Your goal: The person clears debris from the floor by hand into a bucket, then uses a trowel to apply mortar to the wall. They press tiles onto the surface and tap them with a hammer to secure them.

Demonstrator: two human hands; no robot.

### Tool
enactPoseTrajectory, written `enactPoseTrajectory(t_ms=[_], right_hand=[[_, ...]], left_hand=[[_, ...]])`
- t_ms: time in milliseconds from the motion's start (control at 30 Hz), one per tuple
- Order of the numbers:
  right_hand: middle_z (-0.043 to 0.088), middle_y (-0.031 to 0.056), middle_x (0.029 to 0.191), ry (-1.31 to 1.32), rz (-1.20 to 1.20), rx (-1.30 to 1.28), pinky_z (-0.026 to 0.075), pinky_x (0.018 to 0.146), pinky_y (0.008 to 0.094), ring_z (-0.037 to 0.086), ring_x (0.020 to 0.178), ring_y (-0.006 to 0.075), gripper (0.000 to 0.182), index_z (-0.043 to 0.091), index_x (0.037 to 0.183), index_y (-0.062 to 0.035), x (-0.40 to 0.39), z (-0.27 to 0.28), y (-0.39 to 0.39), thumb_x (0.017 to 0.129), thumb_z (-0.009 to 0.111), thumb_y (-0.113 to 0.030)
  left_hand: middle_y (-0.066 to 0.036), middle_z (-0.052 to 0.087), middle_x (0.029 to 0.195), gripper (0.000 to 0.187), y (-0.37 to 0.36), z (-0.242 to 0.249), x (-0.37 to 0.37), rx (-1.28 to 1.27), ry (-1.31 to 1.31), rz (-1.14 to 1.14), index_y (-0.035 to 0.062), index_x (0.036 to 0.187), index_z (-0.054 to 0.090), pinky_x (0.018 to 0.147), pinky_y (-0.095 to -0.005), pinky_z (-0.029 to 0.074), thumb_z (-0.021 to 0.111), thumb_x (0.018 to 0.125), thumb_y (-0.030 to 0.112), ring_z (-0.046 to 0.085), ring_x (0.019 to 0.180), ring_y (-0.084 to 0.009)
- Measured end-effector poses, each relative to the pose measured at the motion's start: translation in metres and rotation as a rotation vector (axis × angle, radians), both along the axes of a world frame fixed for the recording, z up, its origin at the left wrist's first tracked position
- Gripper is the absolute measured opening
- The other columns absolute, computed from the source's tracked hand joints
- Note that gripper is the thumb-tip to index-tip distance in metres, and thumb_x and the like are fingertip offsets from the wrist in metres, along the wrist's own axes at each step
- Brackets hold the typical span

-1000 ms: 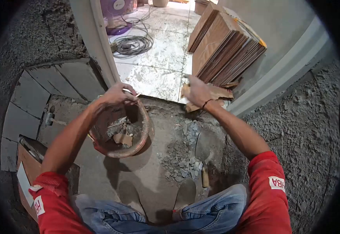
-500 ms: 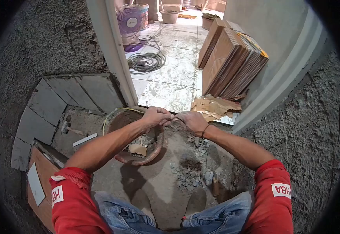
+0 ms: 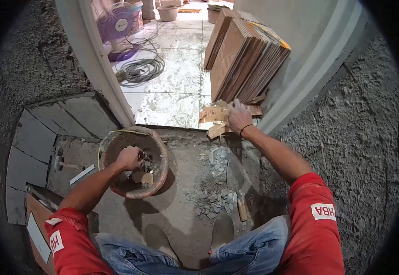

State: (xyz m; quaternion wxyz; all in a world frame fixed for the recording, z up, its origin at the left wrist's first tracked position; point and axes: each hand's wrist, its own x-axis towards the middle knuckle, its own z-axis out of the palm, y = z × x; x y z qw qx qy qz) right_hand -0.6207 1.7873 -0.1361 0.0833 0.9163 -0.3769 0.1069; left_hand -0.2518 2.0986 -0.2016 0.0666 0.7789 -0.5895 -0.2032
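My left hand (image 3: 130,158) is down inside a round, dirt-coated tub (image 3: 163,162), its fingers curled; whatever they hold is hidden. Below it in the tub lies a torn cardboard piece (image 3: 143,178) among rubble. At the doorway, my right hand (image 3: 239,117) grips the edge of a torn piece of brown cardboard (image 3: 213,114), part of it hanging over the sill. A trowel (image 3: 235,176) with a wooden handle lies on the floor below my right forearm, beside broken mortar chips (image 3: 213,199).
Stacked boxed tiles (image 3: 249,55) lean against the wall beyond the doorway. A coiled cable (image 3: 142,71) and purple fan (image 3: 117,25) are on the left there. A hammer (image 3: 64,165) and white tile strip (image 3: 81,174) lie left of the tub. Rough walls flank both sides.
My hands, together over the tub's right rim before, have separated. The left went down into the tub; the right reached to the cardboard and took hold of it. The view shifted.
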Motion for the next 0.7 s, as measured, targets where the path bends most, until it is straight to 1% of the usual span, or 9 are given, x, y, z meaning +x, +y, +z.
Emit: enactPoseTrajectory(t_ms=[67, 167, 233, 300, 400, 500, 567, 667, 700], right_hand=[[0.056, 0.018, 0.112, -0.029, 0.067, 0.013, 0.049, 0.088, 0.0538, 0.063, 0.104, 0.0387, 0.03, 0.065, 0.114, -0.0059, -0.002, -0.024, 0.006, 0.086, 0.064, -0.017], [0.06, 0.0231, 0.11, 0.144, 0.348, 0.25, 0.056, 0.078, 0.0507, 0.068, 0.092, 0.0415, 0.02, 0.064, 0.103, -0.0009, 0.007, -0.054, 0.035, 0.089, 0.06, -0.014], [0.068, 0.0227, 0.1, 0.223, 0.466, 0.326, 0.057, 0.078, 0.0526, 0.071, 0.09, 0.042, 0.018, 0.067, 0.099, -0.0018, 0.013, -0.067, 0.053, 0.09, 0.059, -0.015], [0.072, 0.0222, 0.087, 0.326, 0.567, 0.369, 0.058, 0.078, 0.053, 0.072, 0.091, 0.0424, 0.018, 0.069, 0.096, -0.0014, 0.019, -0.082, 0.066, 0.088, 0.06, -0.015], [0.072, 0.0232, 0.089, 0.411, 0.583, 0.424, 0.058, 0.079, 0.0519, 0.072, 0.089, 0.0423, 0.019, 0.069, 0.097, -0.0016, 0.029, -0.079, 0.079, 0.087, 0.06, -0.015], [0.072, 0.0237, 0.089, 0.486, 0.575, 0.416, 0.059, 0.078, 0.0519, 0.072, 0.089, 0.0424, 0.02, 0.069, 0.099, -0.0025, 0.035, -0.085, 0.077, 0.086, 0.06, -0.014], [0.072, 0.0237, 0.09, 0.482, 0.581, 0.427, 0.059, 0.078, 0.052, 0.072, 0.09, 0.0423, 0.02, 0.069, 0.1, -0.0021, 0.036, -0.089, 0.073, 0.086, 0.06, -0.014], [0.072, 0.0235, 0.09, 0.48, 0.573, 0.429, 0.059, 0.078, 0.0519, 0.072, 0.091, 0.0418, 0.02, 0.069, 0.1, -0.0015, 0.039, -0.097, 0.069, 0.086, 0.061, -0.014], [0.072, 0.0233, 0.091, 0.483, 0.564, 0.424, 0.059, 0.078, 0.0516, 0.072, 0.091, 0.0414, 0.02, 0.069, 0.099, -0.0014, 0.04, -0.097, 0.069, 0.086, 0.061, -0.014]], left_hand=[[-0.023, 0.074, 0.104, 0.03, -0.003, -0.022, 0.009, 0.244, -0.326, -0.247, 0.0042, 0.104, 0.074, 0.086, -0.048, 0.06, 0.074, 0.083, 0.026, 0.073, 0.095, -0.0403], [-0.024, 0.069, 0.116, 0.035, -0.009, -0.037, 0.003, 0.346, -0.338, -0.304, 0.0053, 0.114, 0.069, 0.093, -0.0499, 0.058, 0.075, 0.083, 0.021, 0.068, 0.112, -0.0427], [-0.029, 0.071, 0.107, 0.029, -0.007, -0.043, 0.002, 0.188, -0.287, -0.335, -0.0004, 0.111, 0.067, 0.088, -0.053, 0.058, 0.071, 0.084, 0.009, 0.069, 0.106, -0.0442], [-0.029, 0.072, 0.102, 0.021, -0.017, -0.047, 0.002, 0.286, -0.291, -0.295, -0.0015, 0.106, 0.068, 0.082, -0.0513, 0.06, 0.067, 0.087, 0.009, 0.072, 0.1, -0.0438], [-0.028, 0.072, 0.1, 0.019, -0.019, -0.057, 0.014, 0.241, -0.271, -0.175, -0.0028, 0.103, 0.069, 0.08, -0.0516, 0.06, 0.067, 0.087, 0.008, 0.073, 0.098, -0.0426], [-0.025, 0.073, 0.095, 0.027, -0.018, -0.073, 0.018, 0.195, -0.273, -0.298, 0.0007, 0.106, 0.07, 0.078, -0.0514, 0.061, 0.073, 0.084, 0.016, 0.072, 0.094, -0.0441], [-0.023, 0.069, 0.112, 0.043, -0.023, -0.038, -0.001, 0.482, -0.115, -0.418, 0.0076, 0.116, 0.07, 0.09, -0.0527, 0.058, 0.079, 0.079, 0.027, 0.067, 0.111, -0.043], [-0.021, 0.058, 0.134, 0.057, -0.013, -0.078, -0.005, 0.413, -0.195, -0.592, 0.0137, 0.123, 0.069, 0.103, -0.0547, 0.049, 0.084, 0.072, 0.035, 0.053, 0.132, -0.0408], [-0.018, 0.048, 0.147, 0.054, -0.01, -0.079, -0.011, 0.438, -0.295, -0.612, 0.0151, 0.128, 0.068, 0.109, -0.0557, 0.042, 0.081, 0.078, 0.033, 0.042, 0.142, -0.039]])
